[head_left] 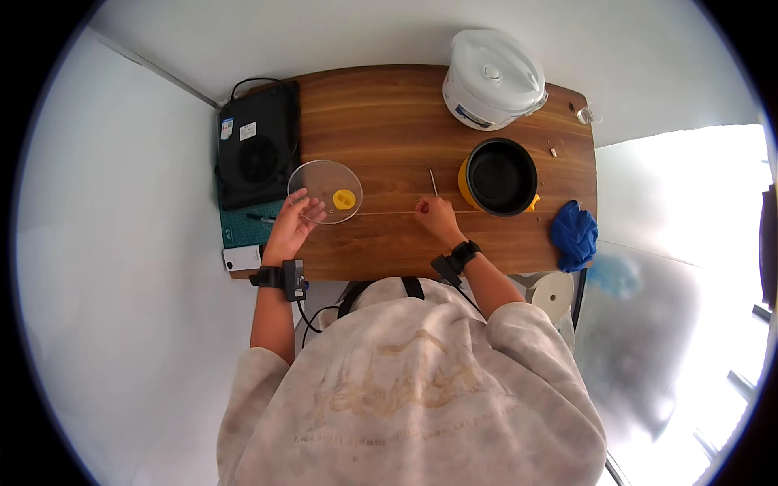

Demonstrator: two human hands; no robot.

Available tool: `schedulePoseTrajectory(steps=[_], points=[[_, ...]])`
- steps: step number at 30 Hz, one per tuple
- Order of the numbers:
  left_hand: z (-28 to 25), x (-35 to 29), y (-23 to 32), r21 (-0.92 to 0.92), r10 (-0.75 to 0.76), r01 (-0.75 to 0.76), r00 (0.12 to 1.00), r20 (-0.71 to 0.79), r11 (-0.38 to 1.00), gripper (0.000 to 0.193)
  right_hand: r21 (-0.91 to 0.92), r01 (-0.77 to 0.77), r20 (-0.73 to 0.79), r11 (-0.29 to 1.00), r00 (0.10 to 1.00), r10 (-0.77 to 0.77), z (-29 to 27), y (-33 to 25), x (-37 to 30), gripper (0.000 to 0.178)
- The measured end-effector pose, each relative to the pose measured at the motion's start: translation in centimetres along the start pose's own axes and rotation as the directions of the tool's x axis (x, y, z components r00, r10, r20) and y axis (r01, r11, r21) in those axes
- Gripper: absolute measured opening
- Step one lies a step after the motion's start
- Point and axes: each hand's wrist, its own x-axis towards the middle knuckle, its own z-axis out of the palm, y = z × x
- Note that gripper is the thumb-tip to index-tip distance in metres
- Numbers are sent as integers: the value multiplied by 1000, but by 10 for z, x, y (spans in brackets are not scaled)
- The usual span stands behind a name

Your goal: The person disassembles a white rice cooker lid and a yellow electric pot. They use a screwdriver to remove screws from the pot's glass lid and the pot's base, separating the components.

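On the left, my left hand (293,223) has its fingers curled around the near-left rim of a clear round lid (316,180). A yellow knob (344,199) sits on the lid, right of its middle. My right hand (438,219) is closed near the middle of the table, its fingertips pressed together at the left. From its far side sticks a thin, light-coloured rod (433,181); its kind is too small to make out. Right of that hand stands a yellow pot (463,182) with a black inside, uncovered.
A black hot plate (258,146) lies on the wooden table (373,105) at far left, by a green cutting mat (237,229), pen (261,218) and white phone (241,258). A lidded white container (494,77) stands behind the pot. Blue cloth (574,235) lies at right.
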Motion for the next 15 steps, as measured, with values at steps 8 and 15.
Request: schedulePoseTrajectory(steps=[8, 15], points=[[45, 35, -3, -9, -57, 56, 991, -120, 998, 38, -73, -19, -12, 997, 1000, 18, 5, 18, 18, 16], [63, 77, -21, -50, -90, 82, 982, -168, 995, 36, -115, 61, 26, 991, 998, -58, 19, 30, 39, 11]])
